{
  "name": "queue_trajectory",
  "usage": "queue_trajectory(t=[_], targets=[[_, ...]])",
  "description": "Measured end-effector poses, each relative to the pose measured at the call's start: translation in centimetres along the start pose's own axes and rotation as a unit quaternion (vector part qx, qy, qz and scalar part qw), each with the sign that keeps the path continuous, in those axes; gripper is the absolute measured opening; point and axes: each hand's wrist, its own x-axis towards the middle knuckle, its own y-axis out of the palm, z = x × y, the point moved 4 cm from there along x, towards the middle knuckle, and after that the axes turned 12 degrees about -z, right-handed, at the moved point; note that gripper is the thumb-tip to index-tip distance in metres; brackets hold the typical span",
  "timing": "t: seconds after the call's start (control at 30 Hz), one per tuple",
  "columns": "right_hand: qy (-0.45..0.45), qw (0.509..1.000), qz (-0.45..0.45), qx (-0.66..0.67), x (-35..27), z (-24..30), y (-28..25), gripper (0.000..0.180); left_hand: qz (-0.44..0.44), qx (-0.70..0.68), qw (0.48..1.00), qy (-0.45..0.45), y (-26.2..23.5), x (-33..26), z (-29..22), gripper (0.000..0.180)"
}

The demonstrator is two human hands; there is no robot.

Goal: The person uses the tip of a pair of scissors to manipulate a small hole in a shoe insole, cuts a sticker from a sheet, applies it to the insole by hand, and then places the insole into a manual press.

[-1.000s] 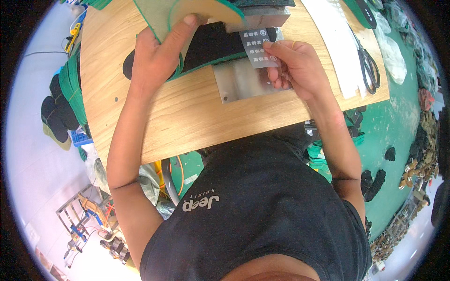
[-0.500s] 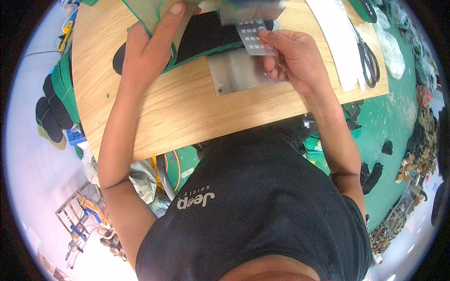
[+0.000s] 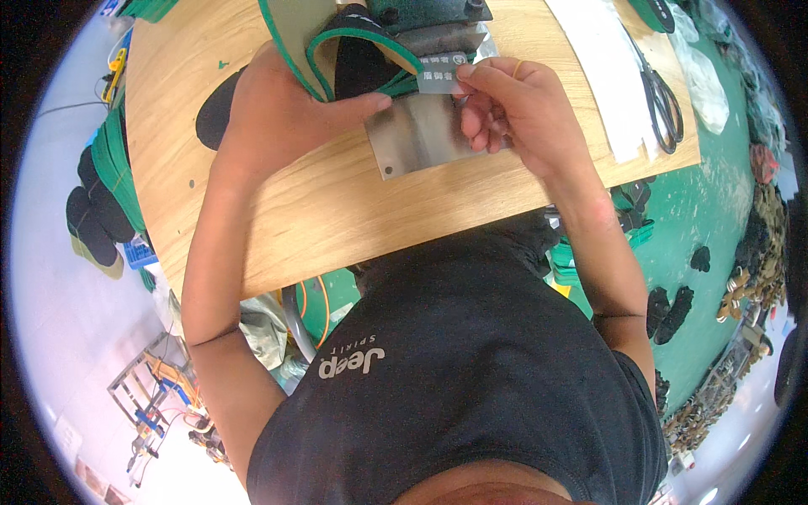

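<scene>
My left hand (image 3: 282, 122) is around a bent insole (image 3: 296, 38), pale on one face and black on the other, with green edges. Its thumb stretches right along the insole's lower edge; the other fingers are mostly hidden behind it. Between thumb and fingers, my right hand (image 3: 526, 105) pinches a translucent label sheet (image 3: 439, 81) with rows of pale print. The sheet's left edge meets the insole's curled end. Beneath both lies a shiny metal plate (image 3: 412, 139), part of a bench device with a dark bolted block (image 3: 433, 10) above.
A black rounded piece (image 3: 217, 109) lies on the wooden table (image 3: 337, 215) left of my hand. White sheets (image 3: 593, 76) and black-handled scissors (image 3: 661, 105) are at the right. Stacked green-edged insoles (image 3: 114, 181) stand past the left edge. Dark pieces (image 3: 671, 313) lie on the green floor.
My left hand has lowered and turned, its thumb now reaching right. The insole has curled down toward the label sheet. My right hand keeps its pinch, almost in place.
</scene>
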Motion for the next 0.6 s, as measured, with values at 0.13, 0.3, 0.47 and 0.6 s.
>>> queue_trajectory(t=[0.13, 0.3, 0.47, 0.6], targets=[[-0.025, 1.000, 0.002, 0.007, 0.0, -0.2, 0.2, 0.025, 0.029, 0.076, 0.997, -0.011, -0.2, 0.1, -0.3, 0.058], [-0.095, 0.990, -0.098, 0.043, -1.6, -0.5, -0.9, 0.022, -0.004, 0.069, 0.997, 0.033, -0.3, 0.0, 0.1, 0.064], [-0.107, 0.976, -0.165, 0.096, -1.5, 0.7, -4.2, 0.021, -0.063, 0.019, 0.998, -0.022, -1.1, -0.1, 0.2, 0.036], [-0.043, 0.998, -0.052, 0.016, -0.2, 0.3, -2.3, 0.023, -0.129, -0.086, 0.979, -0.135, -2.6, 0.0, 0.0, 0.022]])
